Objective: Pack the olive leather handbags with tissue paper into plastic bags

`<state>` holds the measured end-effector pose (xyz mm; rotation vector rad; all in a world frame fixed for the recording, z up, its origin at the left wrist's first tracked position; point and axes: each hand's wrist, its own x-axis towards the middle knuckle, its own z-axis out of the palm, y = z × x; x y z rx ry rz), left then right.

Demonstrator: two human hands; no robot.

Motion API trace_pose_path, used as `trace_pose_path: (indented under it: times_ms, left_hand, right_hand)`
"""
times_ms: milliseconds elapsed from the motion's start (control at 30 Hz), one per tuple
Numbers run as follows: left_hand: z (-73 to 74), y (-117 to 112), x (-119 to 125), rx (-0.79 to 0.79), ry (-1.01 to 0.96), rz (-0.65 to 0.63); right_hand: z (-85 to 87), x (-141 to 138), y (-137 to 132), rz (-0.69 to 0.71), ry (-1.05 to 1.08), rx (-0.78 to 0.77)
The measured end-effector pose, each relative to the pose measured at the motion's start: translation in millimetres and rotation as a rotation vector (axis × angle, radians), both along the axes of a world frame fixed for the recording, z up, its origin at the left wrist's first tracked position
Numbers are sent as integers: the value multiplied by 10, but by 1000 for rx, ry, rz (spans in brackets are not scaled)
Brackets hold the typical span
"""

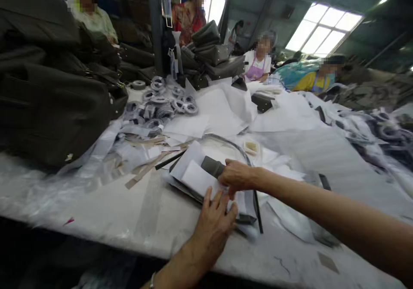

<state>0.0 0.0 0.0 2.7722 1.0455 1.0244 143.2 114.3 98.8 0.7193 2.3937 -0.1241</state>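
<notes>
My left hand [214,220] lies with fingers spread on the near edge of a white sheet [196,177]. The sheet rests on a flat dark grey-green piece [185,192], perhaps a bag part, at the middle of the table. My right hand [238,177] is closed over the same piece, fingers curled downward. Beside its fingertips a short dark green tab [211,167] lies across the white sheet. What those fingers pinch, if anything, is hidden. A long dark strip [238,144] curves around behind the piece and down its right side.
Dark bags [54,104] are piled at left. Coiled grey strips [158,108] and white sheets [213,108] lie farther back. Tan strips [142,172] are left of the work, near a small yellowish block [251,147]. Several people, one in a purple apron [256,70], are across the table.
</notes>
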Motion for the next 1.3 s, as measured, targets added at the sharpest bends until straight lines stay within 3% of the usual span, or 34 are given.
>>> trace_pose_path:
  times_ms: [167, 333, 533, 700, 800, 867, 933, 1000, 1067, 1133, 1233, 1300]
  left_hand:
    - [0, -10, 4, -46, 26, 2]
    - [76, -43, -22, -120, 64, -7]
    - [99, -34, -19, -187, 89, -29]
    - [151, -40, -33, -256, 64, -51]
    - [234, -58, -78, -294, 22, -84]
    - [326, -27, -152, -314, -13, -150]
    - [448, 73, -288, -323, -46, -204]
    - [579, 252, -491, -296, -83, -142]
    - [685, 484, -737, -245, -133, 93]
    - [732, 703, -969, -386, -125, 314]
    - [693, 837, -1177, -518, -95, 319]
    - [647, 740, -1195, -555, -92, 310]
  right_hand:
    - [-22, 335, 74, -208, 284, 64]
    - [-73, 674, 22, -472, 560, 256]
    - [-252, 749, -93, -590, 692, 424]
    - [-189, 591, -425, -764, 885, 700]
    - [-277, 315, -848, -738, 1050, 569]
    - [-423, 171, -1113, -719, 1115, 455]
    - [-588, 111, -1287, -679, 1124, 444]
    - [-721, 125, -1356, -612, 1106, 495]
    - [-784, 184, -1351, -551, 1078, 528]
    - [-765, 254, -1315, -516, 1050, 525]
    - [-615, 298, -1262, -514, 994, 472]
    - [-487, 233, -1241, -536, 974, 468]
